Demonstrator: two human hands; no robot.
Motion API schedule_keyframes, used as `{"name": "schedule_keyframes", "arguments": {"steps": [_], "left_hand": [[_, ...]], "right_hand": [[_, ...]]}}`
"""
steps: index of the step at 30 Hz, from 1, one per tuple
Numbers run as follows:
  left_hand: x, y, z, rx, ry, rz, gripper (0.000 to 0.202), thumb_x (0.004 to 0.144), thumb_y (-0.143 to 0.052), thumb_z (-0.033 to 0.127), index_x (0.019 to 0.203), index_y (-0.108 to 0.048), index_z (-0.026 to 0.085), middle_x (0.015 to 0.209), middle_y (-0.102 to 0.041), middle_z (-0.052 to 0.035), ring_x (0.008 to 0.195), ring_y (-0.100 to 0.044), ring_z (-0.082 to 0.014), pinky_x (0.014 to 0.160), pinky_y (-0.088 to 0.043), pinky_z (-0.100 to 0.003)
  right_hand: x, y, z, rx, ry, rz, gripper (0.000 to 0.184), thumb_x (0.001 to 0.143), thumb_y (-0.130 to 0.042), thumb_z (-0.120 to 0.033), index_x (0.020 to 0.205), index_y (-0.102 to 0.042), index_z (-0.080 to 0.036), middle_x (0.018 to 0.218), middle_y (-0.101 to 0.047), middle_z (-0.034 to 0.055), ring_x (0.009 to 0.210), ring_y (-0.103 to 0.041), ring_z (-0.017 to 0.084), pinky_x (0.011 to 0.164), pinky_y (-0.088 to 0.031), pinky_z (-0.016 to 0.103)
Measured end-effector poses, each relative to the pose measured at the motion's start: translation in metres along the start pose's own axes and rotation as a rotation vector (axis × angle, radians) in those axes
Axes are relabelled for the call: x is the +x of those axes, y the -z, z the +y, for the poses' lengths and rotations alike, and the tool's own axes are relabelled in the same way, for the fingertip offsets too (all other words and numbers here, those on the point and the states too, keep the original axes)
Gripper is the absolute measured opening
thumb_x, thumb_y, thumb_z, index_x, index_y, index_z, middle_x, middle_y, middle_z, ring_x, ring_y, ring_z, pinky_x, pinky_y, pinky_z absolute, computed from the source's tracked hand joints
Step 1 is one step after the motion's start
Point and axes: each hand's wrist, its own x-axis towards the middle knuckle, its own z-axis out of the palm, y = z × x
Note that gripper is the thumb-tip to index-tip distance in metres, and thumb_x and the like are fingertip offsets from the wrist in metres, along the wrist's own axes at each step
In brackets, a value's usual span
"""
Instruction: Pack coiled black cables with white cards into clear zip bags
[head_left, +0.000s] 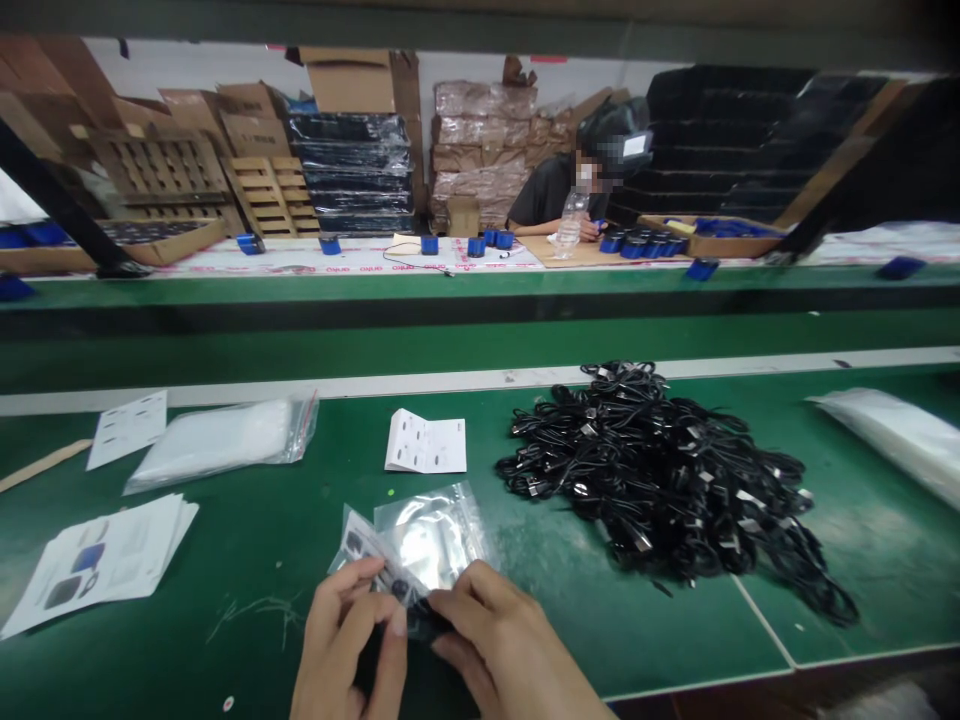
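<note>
My left hand [352, 635] is closed, pinching a small clear plastic bag [352, 545] with a printed leaflet showing inside it. Beside it my right hand [506, 640] closes its fingers on a coiled black cable [409, 592] at the bag; part of the coil is hidden by the fingers. Just beyond both hands, another clear zip bag [435, 535] lies flat and shiny on the green table. To the right spreads a big heap of black USB cables [660, 480]. A folded white leaflet [426, 443] stands partly open farther back.
At left are a stack of printed leaflets [105, 560], a pack of clear bags [225, 440] and a single sheet [129, 428]. Another plastic pack [900, 435] lies far right. Across the raised bench [300, 258], a person [559, 195] works among blue devices [645, 243].
</note>
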Motion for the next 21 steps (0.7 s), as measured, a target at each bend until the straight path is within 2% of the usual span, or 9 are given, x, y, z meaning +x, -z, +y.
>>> {"name": "schedule_keyframes", "arguments": {"steps": [2,4,7,11,14,17,19,21], "left_hand": [[0.001,0.001,0.001,0.005,0.023,-0.016,0.02,0.089,-0.044,0.032,0.076,-0.058,0.024,0.114,-0.049,-0.0036,0.099,-0.057,-0.0201,0.085,-0.042,-0.032],[0.002,0.002,0.0,0.007,0.025,-0.032,0.02,0.089,-0.043,0.03,0.077,-0.058,0.025,0.116,-0.049,-0.0035,0.102,-0.056,-0.0203,0.086,-0.04,-0.033],[0.003,0.002,-0.001,0.013,-0.007,-0.045,0.018,0.089,-0.043,0.028,0.078,-0.057,0.025,0.118,-0.049,-0.0033,0.105,-0.054,-0.0207,0.087,-0.039,-0.034],[0.003,0.001,-0.003,0.062,-0.076,-0.041,0.015,0.09,-0.043,0.026,0.082,-0.056,0.026,0.122,-0.049,-0.0028,0.107,-0.052,-0.0211,0.089,-0.039,-0.035],[0.003,-0.001,-0.004,0.106,-0.137,-0.047,0.012,0.09,-0.044,0.024,0.086,-0.056,0.026,0.123,-0.048,-0.0032,0.11,-0.049,-0.0216,0.09,-0.038,-0.035],[0.003,-0.002,-0.004,0.122,-0.174,-0.056,0.012,0.09,-0.043,0.021,0.088,-0.054,0.026,0.126,-0.047,-0.0036,0.112,-0.047,-0.0221,0.091,-0.037,-0.036],[0.004,-0.002,-0.003,0.124,-0.19,-0.062,0.012,0.09,-0.042,0.02,0.087,-0.052,0.026,0.128,-0.045,-0.0033,0.113,-0.045,-0.0226,0.091,-0.037,-0.038],[0.004,-0.002,-0.002,0.131,-0.198,-0.061,0.013,0.089,-0.042,0.02,0.084,-0.052,0.027,0.129,-0.045,-0.003,0.114,-0.044,-0.0231,0.09,-0.036,-0.038]], "right_hand": [[-0.003,-0.003,0.001,-0.157,0.085,0.104,0.031,0.076,-0.062,-0.004,0.104,-0.067,-0.017,0.082,-0.063,0.0076,0.068,-0.062,0.02,0.059,-0.054,0.028],[-0.007,-0.007,0.0,-0.304,0.143,0.195,0.026,0.081,-0.06,-0.009,0.106,-0.066,-0.016,0.08,-0.063,0.008,0.066,-0.06,0.021,0.055,-0.053,0.03],[-0.01,-0.011,-0.004,-0.33,0.156,0.22,0.021,0.088,-0.053,-0.012,0.105,-0.065,-0.018,0.08,-0.064,0.0072,0.067,-0.059,0.021,0.057,-0.051,0.03],[-0.01,-0.016,-0.001,-0.101,0.088,0.295,0.025,0.087,-0.051,-0.006,0.106,-0.061,-0.017,0.087,-0.064,0.0075,0.075,-0.06,0.019,0.067,-0.051,0.029],[-0.009,-0.018,0.003,0.056,0.01,0.286,0.024,0.079,-0.055,-0.003,0.099,-0.061,-0.017,0.082,-0.064,0.0056,0.075,-0.06,0.019,0.067,-0.051,0.028],[-0.006,-0.019,0.004,0.128,-0.059,0.292,0.02,0.078,-0.056,-0.004,0.093,-0.062,-0.017,0.08,-0.064,0.005,0.074,-0.061,0.02,0.066,-0.05,0.029],[-0.004,-0.018,0.002,0.252,-0.163,0.271,0.017,0.077,-0.06,-0.007,0.09,-0.063,-0.017,0.078,-0.066,0.004,0.069,-0.062,0.019,0.064,-0.05,0.027],[-0.003,-0.018,0.0,0.469,-0.278,0.22,0.019,0.074,-0.063,-0.008,0.09,-0.064,-0.018,0.078,-0.069,0.0024,0.066,-0.065,0.017,0.062,-0.052,0.024]]}}
